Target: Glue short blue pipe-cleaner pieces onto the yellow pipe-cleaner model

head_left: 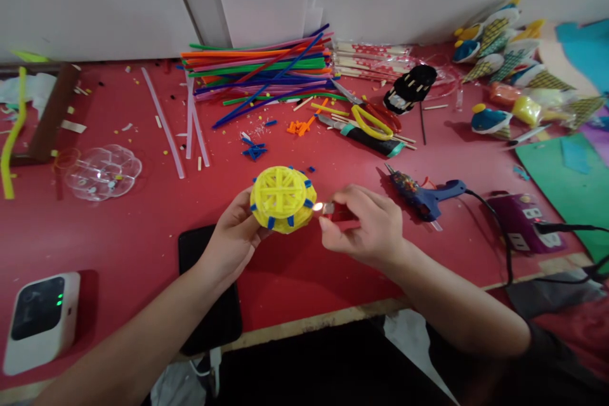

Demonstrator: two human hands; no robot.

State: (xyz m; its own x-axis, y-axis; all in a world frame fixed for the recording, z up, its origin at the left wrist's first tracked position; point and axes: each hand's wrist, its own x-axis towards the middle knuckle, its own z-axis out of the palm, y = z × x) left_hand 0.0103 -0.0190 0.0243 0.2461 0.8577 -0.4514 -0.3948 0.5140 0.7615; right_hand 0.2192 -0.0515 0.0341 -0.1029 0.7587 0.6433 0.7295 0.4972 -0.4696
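My left hand [239, 223] grips a round yellow craft piece [280, 193] from its left side. Short blue tabs stick out around its rim, and its top has a spoked pattern of yellow strips. In my right hand [364, 225] is a lit lighter [327, 209], pinched between thumb and fingers. Its small flame [317, 207] points left and is right beside the blue tabs on the piece's right edge; I cannot tell whether it touches them. Behind the piece lie cut blue bits [254, 150] and orange bits [299, 127].
A glue gun [423, 193] lies right of my right hand, its cord running to a purple power strip [526, 222]. Scissors [371, 120] and colourful pipe-like sticks [261, 70] lie behind. A black phone [214, 311] sits under my left forearm, a white device [42, 320] at far left.
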